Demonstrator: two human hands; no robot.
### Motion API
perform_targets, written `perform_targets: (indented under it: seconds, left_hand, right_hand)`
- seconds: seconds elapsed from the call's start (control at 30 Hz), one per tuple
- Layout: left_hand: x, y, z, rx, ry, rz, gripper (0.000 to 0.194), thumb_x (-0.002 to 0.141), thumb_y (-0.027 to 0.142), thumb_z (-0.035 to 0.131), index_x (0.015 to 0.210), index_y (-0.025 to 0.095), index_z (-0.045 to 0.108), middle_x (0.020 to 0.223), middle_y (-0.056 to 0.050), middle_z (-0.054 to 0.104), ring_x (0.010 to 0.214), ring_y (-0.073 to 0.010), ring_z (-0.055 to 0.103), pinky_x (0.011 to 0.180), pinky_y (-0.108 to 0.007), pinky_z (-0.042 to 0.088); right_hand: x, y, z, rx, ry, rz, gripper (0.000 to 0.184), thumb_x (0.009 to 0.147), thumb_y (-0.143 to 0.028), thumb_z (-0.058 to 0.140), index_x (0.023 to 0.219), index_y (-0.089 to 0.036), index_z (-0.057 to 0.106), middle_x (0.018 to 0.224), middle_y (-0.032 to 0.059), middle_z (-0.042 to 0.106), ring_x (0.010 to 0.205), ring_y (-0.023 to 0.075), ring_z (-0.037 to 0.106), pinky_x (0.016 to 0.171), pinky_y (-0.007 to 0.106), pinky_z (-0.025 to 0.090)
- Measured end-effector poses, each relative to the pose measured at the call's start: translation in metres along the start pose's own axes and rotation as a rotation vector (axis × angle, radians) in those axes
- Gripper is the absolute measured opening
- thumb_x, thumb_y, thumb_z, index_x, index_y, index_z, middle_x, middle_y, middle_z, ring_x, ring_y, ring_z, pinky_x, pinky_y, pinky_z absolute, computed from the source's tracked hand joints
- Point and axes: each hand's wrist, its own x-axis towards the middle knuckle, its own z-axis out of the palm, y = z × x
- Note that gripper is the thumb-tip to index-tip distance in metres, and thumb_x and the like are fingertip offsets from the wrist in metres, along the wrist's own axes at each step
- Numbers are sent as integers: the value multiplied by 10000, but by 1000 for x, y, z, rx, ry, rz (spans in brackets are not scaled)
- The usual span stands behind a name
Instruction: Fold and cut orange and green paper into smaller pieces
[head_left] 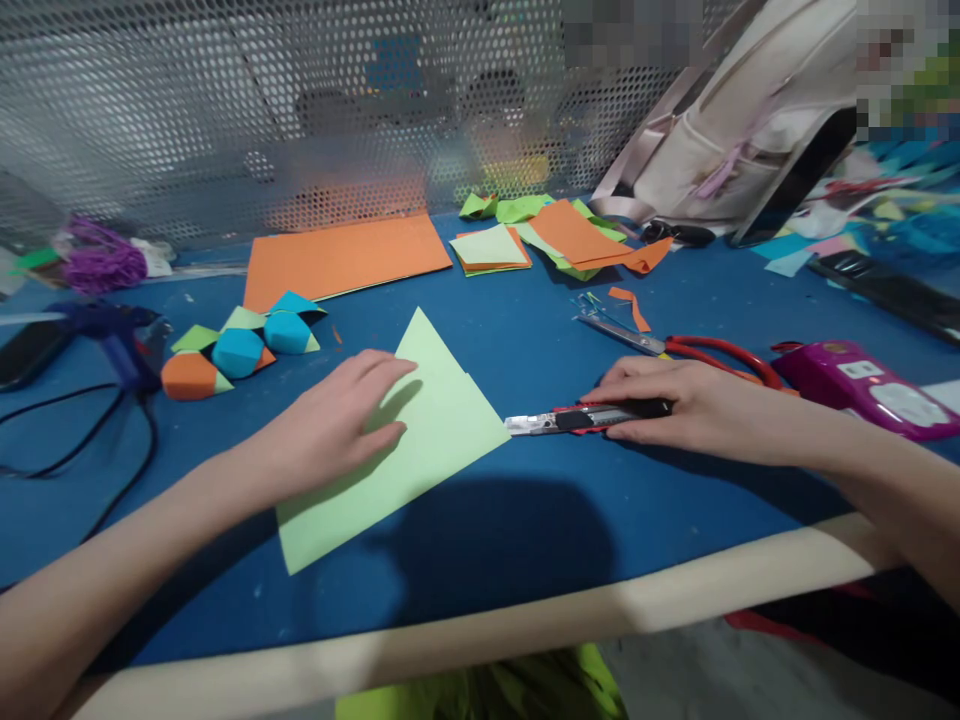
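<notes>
A pale green sheet of paper [439, 440], folded to a pointed shape, lies flat on the blue tabletop [517, 550]. My left hand [337, 420] rests over its left part with the fingers apart and slightly bent. To the right, my right hand [697, 405] grips a snap-off utility knife [570, 419] with a red and black body. The knife lies low along the table, its metal tip pointing left at the paper's right corner. Whether the tip touches that corner I cannot tell.
Behind my hands are an orange sheet [345, 260], folded coloured pieces [240, 350] and small paper squares [491, 248]. Red-handled scissors [720, 350] and a purple device [870, 385] sit at the right. A blue glue gun [124, 335] with a black cord stands left. A perforated metal panel [300, 130] closes the back.
</notes>
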Motion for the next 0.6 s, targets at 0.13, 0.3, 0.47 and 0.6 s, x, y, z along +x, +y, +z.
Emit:
perform_targets:
  seconds: [0.13,0.3,0.47,0.6]
  left_hand:
    - [-1,-5,11,74,-61,327,450,983,224,295,1386,218,495,1561,-59,376,1482,-237,236,1207,-463,208]
    - [0,-10,26,65,-154,395,455,1039,327,287,1451,196,430,1564,-42,359,1483,-211,238,1223,-430,187]
    - [1,-13,34,79,-134,386,460,1043,363,292,1444,203,450,1555,-44,365,1473,-216,267,1222,-435,201]
    - [1,-13,35,74,-127,380,458,1042,366,293,1440,208,456,1552,-37,370,1471,-215,270,1220,-436,212]
  right_hand:
    - [1,2,2,-4,-18,-56,359,925,-428,536,1195,-251,693,1006,83,632,888,208,607,799,357,478]
    - [0,5,3,4,-20,-124,363,937,-428,531,1248,-292,660,1026,72,627,941,217,592,840,370,461]
    - [-5,3,3,-10,-34,-93,349,945,-424,515,1241,-308,658,1062,66,620,967,223,589,860,389,455]
    - [-8,1,4,-19,-22,-80,368,948,-434,509,1258,-294,650,1087,75,610,980,223,585,860,389,453]
